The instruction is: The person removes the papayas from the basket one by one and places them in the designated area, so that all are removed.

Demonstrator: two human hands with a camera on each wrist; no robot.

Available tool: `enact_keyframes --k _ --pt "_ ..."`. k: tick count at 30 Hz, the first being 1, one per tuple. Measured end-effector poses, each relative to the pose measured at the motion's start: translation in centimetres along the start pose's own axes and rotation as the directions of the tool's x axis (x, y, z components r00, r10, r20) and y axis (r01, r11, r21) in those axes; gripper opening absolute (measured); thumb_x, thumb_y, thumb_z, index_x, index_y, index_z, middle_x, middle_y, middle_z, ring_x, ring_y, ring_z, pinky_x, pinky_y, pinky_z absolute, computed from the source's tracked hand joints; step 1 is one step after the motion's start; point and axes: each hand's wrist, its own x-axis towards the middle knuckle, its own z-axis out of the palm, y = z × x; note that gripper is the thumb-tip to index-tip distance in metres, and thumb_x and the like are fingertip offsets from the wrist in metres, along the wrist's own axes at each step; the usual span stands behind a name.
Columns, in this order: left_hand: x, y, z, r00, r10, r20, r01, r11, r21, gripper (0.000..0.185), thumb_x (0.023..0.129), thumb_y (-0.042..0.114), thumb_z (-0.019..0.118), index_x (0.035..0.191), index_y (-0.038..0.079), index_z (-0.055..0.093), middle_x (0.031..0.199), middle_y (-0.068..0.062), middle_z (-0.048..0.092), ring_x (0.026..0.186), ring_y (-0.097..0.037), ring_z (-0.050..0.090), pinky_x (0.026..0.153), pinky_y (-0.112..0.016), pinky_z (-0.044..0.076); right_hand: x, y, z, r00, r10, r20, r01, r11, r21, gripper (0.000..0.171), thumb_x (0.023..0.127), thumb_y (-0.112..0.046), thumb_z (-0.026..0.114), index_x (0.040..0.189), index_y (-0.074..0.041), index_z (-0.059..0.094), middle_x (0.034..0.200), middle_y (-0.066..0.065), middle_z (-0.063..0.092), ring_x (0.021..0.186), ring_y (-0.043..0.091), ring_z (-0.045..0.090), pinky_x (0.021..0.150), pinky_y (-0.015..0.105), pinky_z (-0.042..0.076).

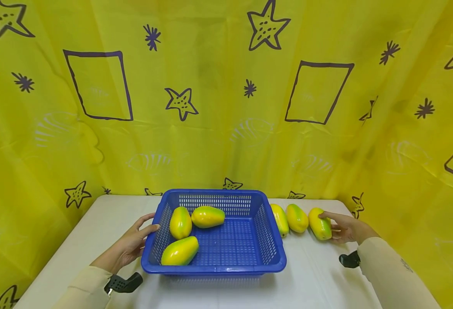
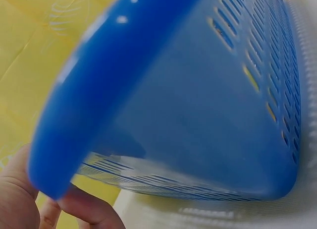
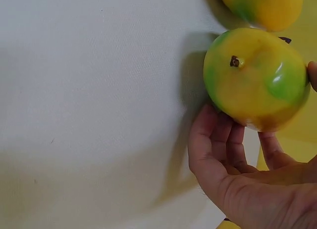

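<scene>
Three papayas lie in a row on the counter (image 1: 319, 274) outside the blue basket (image 1: 214, 268), and your right hand (image 1: 342, 228) is on the outermost one, the end papaya (image 1: 320, 223). Your fingers curl around its far side and underneath it, thumb over the top, so that hand is gripping the fruit; the right wrist view shows its stem end (image 3: 235, 61) turned toward your palm and the fingertips (image 3: 224, 140) cupped beneath. Its long axis runs roughly away from you, tilted a little, parallel to its two neighbours, the middle papaya (image 1: 297, 218) and the inner papaya (image 1: 280, 219), which lies just beside the basket's right wall.

From your right hand, the basket lies to the left, past those two fruits. Three more papayas already lie inside it, toward the side nearest your left hand, while the half nearer your right hand shows bare mesh.

Your left hand (image 1: 134, 243) is at the basket's opposite wall, fingers relaxed and spread, thumb touching the rim (image 2: 74, 115); it steadies rather than clasps. Your right hand is plainly the nearer one to every fruit outside the basket; your left is well apart from them, with the whole basket between.
</scene>
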Motion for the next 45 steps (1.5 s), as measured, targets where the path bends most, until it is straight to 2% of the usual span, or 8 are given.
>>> enact_keyframes --k 4,11,16,20,26,30,42,45 --pt "0.0 0.1 0.0 1.000 0.003 0.002 -0.003 1.000 0.004 0.074 0.098 0.029 0.059 0.157 0.019 0.015 0.113 -0.011 0.063 0.087 -0.019 0.069 0.076 -0.037 0.061 -0.4 0.0 -0.2 1.000 0.006 -0.001 -0.006 1.000 0.012 0.102 0.092 -0.040 0.064 0.150 0.005 -0.008 0.141 0.033 0.022 0.110 0.034 0.047 0.097 0.043 0.053" --pt "-0.1 0.1 0.2 1.000 0.000 -0.002 0.000 1.000 0.010 0.073 0.098 0.029 0.059 0.156 0.019 0.016 0.114 -0.012 0.062 0.087 -0.019 0.069 0.076 -0.037 0.061 -1.9 -1.5 -1.2 0.999 -0.049 -0.020 0.048 0.998 -0.044 0.084 0.092 -0.044 0.063 0.146 0.001 0.017 0.139 0.029 0.031 0.117 0.035 0.044 0.098 0.043 0.052" --pt "-0.2 0.1 0.1 1.000 0.001 -0.011 -0.001 1.000 0.019 0.073 0.098 0.029 0.060 0.156 0.019 0.016 0.116 -0.014 0.062 0.087 -0.020 0.069 0.077 -0.038 0.061 -3.4 -4.6 -1.4 0.992 -0.130 0.005 0.129 0.980 -0.153 0.081 0.097 -0.047 0.054 0.150 0.002 0.018 0.153 0.034 0.013 0.137 0.046 0.025 0.109 0.048 0.042" --pt "-0.2 0.0 0.0 1.000 0.003 -0.027 -0.002 1.000 0.030 0.073 0.097 0.030 0.060 0.156 0.020 0.017 0.119 -0.016 0.061 0.087 -0.020 0.070 0.077 -0.038 0.061 -5.0 -8.0 -0.3 0.969 -0.223 0.105 0.243 0.932 -0.269 0.072 0.102 -0.042 0.042 0.152 0.003 0.017 0.156 0.036 0.000 0.142 0.051 0.014 0.115 0.053 0.033" --pt "0.0 0.0 -0.3 1.000 0.009 -0.028 -0.008 0.999 0.040 0.074 0.098 0.031 0.059 0.157 0.019 0.015 0.121 -0.018 0.060 0.087 -0.020 0.070 0.076 -0.039 0.061 -7.1 -12.4 4.2 0.919 -0.349 0.184 0.395 0.815 -0.425 0.078 0.101 -0.038 0.048 0.154 0.004 0.009 0.158 0.032 0.010 0.142 0.052 0.018 0.115 0.059 0.030" --pt "0.0 0.0 -0.3 1.000 0.008 -0.023 -0.007 0.999 0.040 0.074 0.099 0.030 0.058 0.157 0.019 0.014 0.124 -0.020 0.059 0.088 -0.021 0.070 0.076 -0.040 0.061 -8.3 -14.0 8.2 0.893 -0.390 0.225 0.450 0.761 -0.467 0.080 0.098 -0.034 0.055 0.155 0.001 0.012 0.157 0.030 0.018 0.142 0.050 0.025 0.113 0.058 0.033" --pt "0.1 0.0 0.1 1.000 0.008 -0.023 -0.007 0.999 0.036 0.072 0.099 0.030 0.057 0.157 0.019 0.016 0.122 -0.019 0.059 0.087 -0.020 0.070 0.077 -0.039 0.061 -7.1 -15.1 18.3 0.823 -0.477 0.308 0.567 0.661 -0.491 0.068 0.091 -0.026 0.065 0.149 -0.004 0.035 0.148 0.026 0.041 0.134 0.045 0.042 0.107 0.058 0.040" --pt "0.1 -0.1 0.1 0.999 0.005 -0.037 -0.004 0.999 0.032 0.072 0.098 0.030 0.059 0.156 0.020 0.017 0.120 -0.017 0.061 0.086 -0.020 0.070 0.076 -0.039 0.061 -6.7 -15.0 20.3 0.805 -0.493 0.329 0.593 0.651 -0.475 0.067 0.090 -0.023 0.066 0.147 -0.003 0.038 0.146 0.026 0.044 0.131 0.042 0.047 0.106 0.057 0.042"
